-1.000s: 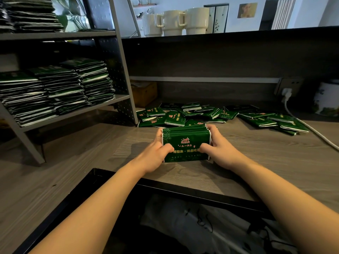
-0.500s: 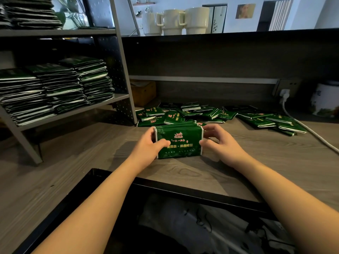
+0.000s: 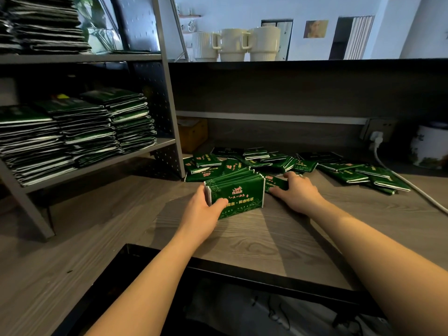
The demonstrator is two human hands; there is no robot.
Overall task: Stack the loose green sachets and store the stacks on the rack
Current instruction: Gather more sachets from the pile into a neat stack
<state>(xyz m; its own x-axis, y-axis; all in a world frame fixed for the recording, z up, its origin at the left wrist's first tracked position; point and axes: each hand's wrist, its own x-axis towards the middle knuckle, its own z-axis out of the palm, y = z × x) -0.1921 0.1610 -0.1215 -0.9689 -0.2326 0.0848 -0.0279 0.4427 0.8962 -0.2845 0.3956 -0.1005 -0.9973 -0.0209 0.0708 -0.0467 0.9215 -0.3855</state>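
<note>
The left hand (image 3: 201, 212) grasps a stack of green sachets (image 3: 236, 196) that stands on edge on the wooden table (image 3: 121, 229); the thumb lies over the printed front face near its lower left corner, and the other fingers are behind the left end of the stack, so this grip is closed around it. The right hand (image 3: 297, 192) is just to the right of that grip, apart from the stack; it rests on a single sachet (image 3: 275, 182) that lies flat on the table, fingers bent over it, but I cannot tell if it really pinches it or only touches. Beyond both hands the loose sachets (image 3: 303, 163) lie scattered in a band across the table, some overlapping. To the left of the left grip and further back stands the grey rack (image 3: 167, 98); its middle shelf carries several tall piles of stored sachets (image 3: 92, 132), and more piles are on the shelf above. Three cream mugs (image 3: 236, 44) stand on the ledge behind the table; a white cable (image 3: 412, 183) runs along the right side.
</note>
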